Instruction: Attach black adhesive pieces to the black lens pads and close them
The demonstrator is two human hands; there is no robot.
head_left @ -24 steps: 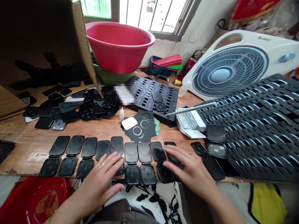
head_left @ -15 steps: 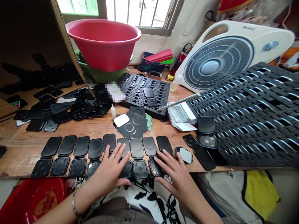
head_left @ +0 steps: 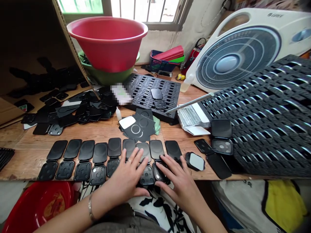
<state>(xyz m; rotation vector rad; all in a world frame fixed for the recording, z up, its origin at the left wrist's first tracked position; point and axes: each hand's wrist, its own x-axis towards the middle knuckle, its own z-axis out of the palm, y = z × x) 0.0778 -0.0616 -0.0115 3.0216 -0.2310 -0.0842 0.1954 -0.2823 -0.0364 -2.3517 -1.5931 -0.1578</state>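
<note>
A row of open black hinged cases [head_left: 82, 158] lies along the front edge of the wooden table [head_left: 24, 161]. My left hand [head_left: 128, 176] lies flat, fingers spread, on the cases near the middle of the row. My right hand [head_left: 178, 179] rests beside it, fingers stretched out over the cases at the row's right end. Neither hand holds anything. A small rounded black part with a pale face [head_left: 195, 161] sits just right of my right hand.
A pile of black cases [head_left: 80, 111] spills from a cardboard box [head_left: 36, 48] at the left. A red basin [head_left: 108, 42] stands behind. Black slotted trays [head_left: 267, 119] and a white fan [head_left: 240, 51] fill the right. A red bowl [head_left: 39, 204] sits below the table.
Both hands slid forward onto the row of cases and drew closer together. The small pale-faced part now lies uncovered at the right of the row.
</note>
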